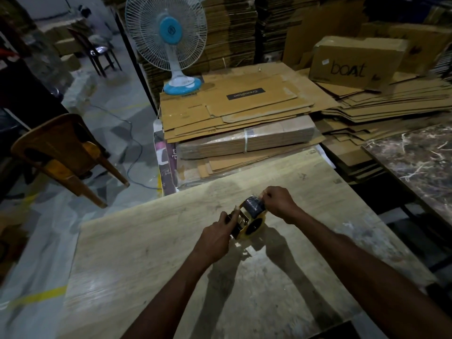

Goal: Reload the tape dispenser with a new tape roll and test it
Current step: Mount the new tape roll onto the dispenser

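Observation:
A hand-held tape dispenser (pixel 238 222) with a dark metal frame is held just above the pale wooden table (pixel 171 253), near its middle. A tape roll (pixel 254 216) with a yellowish rim and clear glossy tape sits in it. My left hand (pixel 216 237) grips the dispenser's near end from the left. My right hand (pixel 278 201) is at the far side of the roll, thumb and fingers pinched on the tape's loose end at the top of the roll. Where the tape end runs is too small and dark to make out.
Flattened cardboard cartons (pixel 234 111) are stacked beyond the table, with a blue and white table fan (pixel 168 42) on them. A "boat" box (pixel 354 62) sits at the back right. A marble-patterned table (pixel 415 162) is to the right, a wooden chair (pixel 63 152) to the left.

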Demonstrator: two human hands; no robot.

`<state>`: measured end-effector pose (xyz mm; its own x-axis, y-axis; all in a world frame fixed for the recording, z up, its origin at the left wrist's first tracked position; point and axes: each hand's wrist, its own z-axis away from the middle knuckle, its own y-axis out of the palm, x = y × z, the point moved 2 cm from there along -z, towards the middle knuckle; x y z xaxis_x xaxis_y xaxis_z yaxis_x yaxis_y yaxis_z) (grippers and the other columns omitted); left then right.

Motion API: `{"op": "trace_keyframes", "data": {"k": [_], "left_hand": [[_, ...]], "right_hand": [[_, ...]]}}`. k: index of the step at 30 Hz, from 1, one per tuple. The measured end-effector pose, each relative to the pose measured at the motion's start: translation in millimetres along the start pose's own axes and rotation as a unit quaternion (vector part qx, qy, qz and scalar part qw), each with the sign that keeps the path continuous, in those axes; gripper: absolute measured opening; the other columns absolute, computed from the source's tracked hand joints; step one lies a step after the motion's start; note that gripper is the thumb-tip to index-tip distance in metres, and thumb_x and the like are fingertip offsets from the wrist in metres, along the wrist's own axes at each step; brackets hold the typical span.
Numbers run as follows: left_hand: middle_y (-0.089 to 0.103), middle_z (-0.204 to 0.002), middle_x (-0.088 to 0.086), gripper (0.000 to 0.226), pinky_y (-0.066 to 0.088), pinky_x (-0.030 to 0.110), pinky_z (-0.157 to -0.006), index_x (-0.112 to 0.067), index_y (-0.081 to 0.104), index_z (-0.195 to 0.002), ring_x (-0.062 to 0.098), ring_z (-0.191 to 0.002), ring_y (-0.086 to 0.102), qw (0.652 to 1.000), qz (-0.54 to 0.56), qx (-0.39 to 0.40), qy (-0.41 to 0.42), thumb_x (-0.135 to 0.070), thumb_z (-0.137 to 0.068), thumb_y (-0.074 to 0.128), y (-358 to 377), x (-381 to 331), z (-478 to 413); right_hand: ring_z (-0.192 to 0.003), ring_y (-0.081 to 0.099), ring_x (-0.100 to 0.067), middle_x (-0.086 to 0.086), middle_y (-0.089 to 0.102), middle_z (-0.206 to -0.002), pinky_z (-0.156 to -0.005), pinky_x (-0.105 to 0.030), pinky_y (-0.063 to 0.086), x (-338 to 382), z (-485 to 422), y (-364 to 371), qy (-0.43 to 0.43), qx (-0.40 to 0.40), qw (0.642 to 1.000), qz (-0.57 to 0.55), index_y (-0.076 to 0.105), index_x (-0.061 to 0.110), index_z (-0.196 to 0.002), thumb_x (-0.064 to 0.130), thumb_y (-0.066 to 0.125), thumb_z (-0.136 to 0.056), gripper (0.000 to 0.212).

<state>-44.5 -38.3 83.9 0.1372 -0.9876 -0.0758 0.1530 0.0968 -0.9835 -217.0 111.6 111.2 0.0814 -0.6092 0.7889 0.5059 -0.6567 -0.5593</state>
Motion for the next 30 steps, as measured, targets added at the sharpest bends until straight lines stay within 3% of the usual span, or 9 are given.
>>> {"op": "trace_keyframes", "data": {"k": [4,11,14,15,17,20,26,30], "left_hand": [[0.034,-0.135,0.013,0.117,0.055,0.039,-0.059,-0.041,-0.026,-0.153,0.026,-0.076,0.060,0.999,0.019,0.029,0.002,-0.007,-0.088,0.064,-6,-3,-4],[0.029,-0.142,0.018,0.114,0.038,0.033,-0.053,-0.046,-0.012,-0.157,0.023,-0.066,0.047,0.998,-0.001,0.065,-0.007,-0.005,-0.084,0.065,-13,-11,-14],[0.033,-0.136,0.015,0.110,0.038,0.033,-0.050,-0.050,-0.013,-0.155,0.023,-0.063,0.048,0.998,0.005,0.060,-0.005,-0.007,-0.087,0.062,-9,-7,-14],[0.035,-0.135,0.014,0.108,0.041,0.033,-0.050,-0.052,-0.013,-0.154,0.023,-0.065,0.050,0.998,0.010,0.058,-0.007,-0.009,-0.088,0.061,-8,-5,-15],[0.037,-0.131,0.013,0.103,0.047,0.034,-0.052,-0.055,-0.012,-0.152,0.022,-0.067,0.053,0.998,0.021,0.056,-0.010,-0.012,-0.092,0.059,-8,-2,-14],[0.040,-0.127,0.010,0.097,0.056,0.039,-0.061,-0.057,-0.009,-0.152,0.026,-0.074,0.058,0.998,0.038,0.052,-0.013,-0.015,-0.094,0.057,-9,1,-13],[0.042,-0.130,0.007,0.086,0.055,0.041,-0.071,-0.053,0.002,-0.156,0.030,-0.087,0.060,0.998,0.046,0.041,-0.009,-0.027,-0.096,0.059,-14,10,-8],[0.048,-0.128,0.005,0.080,0.054,0.040,-0.074,-0.046,0.016,-0.157,0.031,-0.096,0.060,0.998,0.062,0.026,0.001,-0.033,-0.094,0.063,-17,16,-11]], "right_hand": [[-0.075,0.059,-0.015,-0.006,0.065,-0.089,-0.054,-0.023,0.045,0,-5,2,0.003,0.005,1.000,0.004,0.069,0.006,-0.090,0.007,0.055,-0.097,0.016],[-0.074,0.060,-0.014,-0.008,0.067,-0.090,-0.052,-0.024,0.046,-5,-10,0,0.017,0.000,1.000,0.011,0.070,0.008,-0.086,0.002,0.056,-0.094,0.018],[-0.076,0.067,-0.023,-0.012,0.071,-0.086,-0.062,-0.040,0.057,-11,-13,-1,0.022,0.003,1.000,0.002,0.073,0.005,-0.082,0.003,0.059,-0.093,0.018],[-0.075,0.068,-0.023,-0.012,0.072,-0.084,-0.062,-0.041,0.058,-12,-13,-2,0.021,0.003,1.000,-0.008,0.074,0.003,-0.082,0.004,0.061,-0.092,0.017],[-0.069,0.066,-0.019,-0.012,0.072,-0.081,-0.054,-0.031,0.054,-14,-13,-5,0.019,0.003,0.999,-0.032,0.076,0.001,-0.081,0.006,0.066,-0.090,0.014],[-0.069,0.067,-0.016,-0.009,0.073,-0.079,-0.053,-0.021,0.050,-15,-12,-8,0.008,0.006,0.997,-0.075,0.077,0.005,-0.080,0.005,0.072,-0.086,0.008],[-0.068,0.070,-0.022,-0.010,0.073,-0.072,-0.067,-0.035,0.063,-22,-18,-12,0.002,0.013,0.991,-0.131,0.074,0.010,-0.071,-0.001,0.081,-0.077,0.014],[-0.078,0.074,-0.029,-0.020,0.074,-0.084,-0.073,-0.036,0.063,-16,-26,-17,0.026,0.073,0.986,-0.144,0.074,-0.003,-0.083,-0.006,0.074,-0.083,0.002]]}}
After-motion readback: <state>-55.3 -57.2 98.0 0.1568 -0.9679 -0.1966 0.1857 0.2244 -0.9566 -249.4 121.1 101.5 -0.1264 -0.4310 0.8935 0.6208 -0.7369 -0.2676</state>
